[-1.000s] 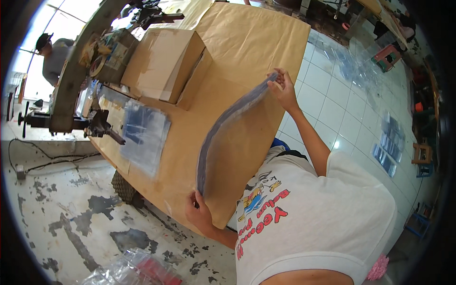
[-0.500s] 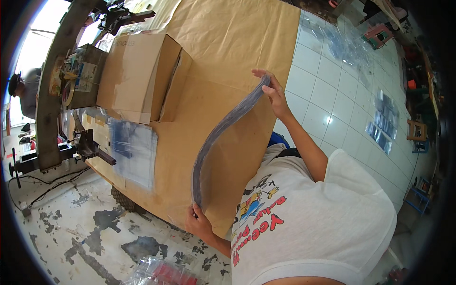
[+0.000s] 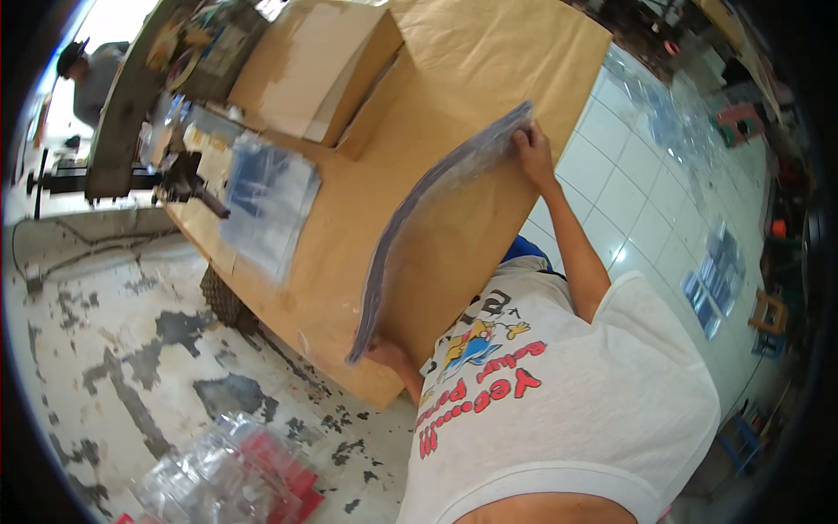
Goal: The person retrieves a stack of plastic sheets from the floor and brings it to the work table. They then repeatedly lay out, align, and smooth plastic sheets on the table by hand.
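Observation:
Both my hands hold a wide stack of clear plastic sheets (image 3: 410,203), whose layered edge looks grey and bows in a long curve above the brown-covered table (image 3: 476,74). At the far end, my right hand (image 3: 533,155) is closed on the side of the stack, thumb near the edge. My left hand (image 3: 384,351) grips the near end, its fingers partly hidden behind the see-through plastic. Another pile of clear plastic sheets (image 3: 272,210) lies flat on the table, left of the held stack.
A cardboard box (image 3: 305,74) stands at the table's far left, beside a metal frame with a dark bracket (image 3: 188,183). Clear and red plastic packs (image 3: 236,472) lie on the worn floor at lower left. More plastic (image 3: 716,279) lies on the right-hand tiles. Another person (image 3: 98,83) is at far left.
The stack's far end has come out of my right palm, and my fingers now pinch its side lower down. At the near end the edge extends past my left hand. The whole view has shifted.

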{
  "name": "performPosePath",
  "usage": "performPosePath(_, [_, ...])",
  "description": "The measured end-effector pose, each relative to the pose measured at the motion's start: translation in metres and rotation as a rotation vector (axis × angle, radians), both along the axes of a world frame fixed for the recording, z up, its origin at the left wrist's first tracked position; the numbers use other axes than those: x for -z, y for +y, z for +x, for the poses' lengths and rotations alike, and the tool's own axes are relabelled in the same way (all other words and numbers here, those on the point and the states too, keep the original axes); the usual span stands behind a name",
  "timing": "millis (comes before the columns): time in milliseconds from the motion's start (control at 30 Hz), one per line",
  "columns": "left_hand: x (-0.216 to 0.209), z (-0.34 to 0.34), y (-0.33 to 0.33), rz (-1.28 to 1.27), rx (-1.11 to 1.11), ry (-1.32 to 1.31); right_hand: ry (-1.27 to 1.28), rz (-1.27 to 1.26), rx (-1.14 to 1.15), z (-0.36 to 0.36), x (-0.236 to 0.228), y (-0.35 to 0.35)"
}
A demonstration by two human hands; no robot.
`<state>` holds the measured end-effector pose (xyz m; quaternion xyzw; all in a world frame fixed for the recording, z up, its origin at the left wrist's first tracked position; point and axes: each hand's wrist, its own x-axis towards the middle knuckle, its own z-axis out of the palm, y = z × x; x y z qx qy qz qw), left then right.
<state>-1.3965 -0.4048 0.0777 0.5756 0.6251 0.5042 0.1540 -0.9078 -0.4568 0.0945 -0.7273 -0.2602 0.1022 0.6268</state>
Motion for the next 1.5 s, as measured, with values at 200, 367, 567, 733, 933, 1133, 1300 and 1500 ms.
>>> performPosePath(200, [-0.085, 0.041, 0.011, -0.237, -0.059, -0.297, -0.095, -0.253, 0.098, 0.002, -0.068, 0.028])
performPosePath(367, [-0.105, 0.041, 0.038, -0.631, 0.04, -0.018, -0.381, -0.659, -0.048, 0.037, -0.089, 0.054])
performPosePath(567, [-0.046, 0.033, 0.014, -0.471, 0.035, 0.116, -0.658, -0.747, 0.123, 0.059, -0.029, 0.059])
performPosePath(733, [-0.084, 0.019, 0.021, -0.816, 0.344, 0.156, -0.608, -0.394, -0.462, -0.069, -0.039, 0.081])
performPosePath(933, [-0.066, 0.017, 0.013, -0.745, 0.514, -0.718, -0.848, -0.524, -1.009, -0.303, -0.096, 0.027])
performPosePath(1133, [-0.043, 0.039, 0.018, -0.493, 0.736, -0.915, -0.86, -0.309, -0.932, -0.268, -0.047, 0.044])
performPosePath(1300, [-0.044, 0.08, 0.002, -0.164, 0.549, 0.801, -0.633, -0.019, -0.909, -0.225, -0.126, 0.059])
performPosePath(1500, [-0.062, -0.006, -0.004, -0.397, 0.291, 0.873, -0.357, 0.137, -0.481, -0.136, -0.329, 0.058])
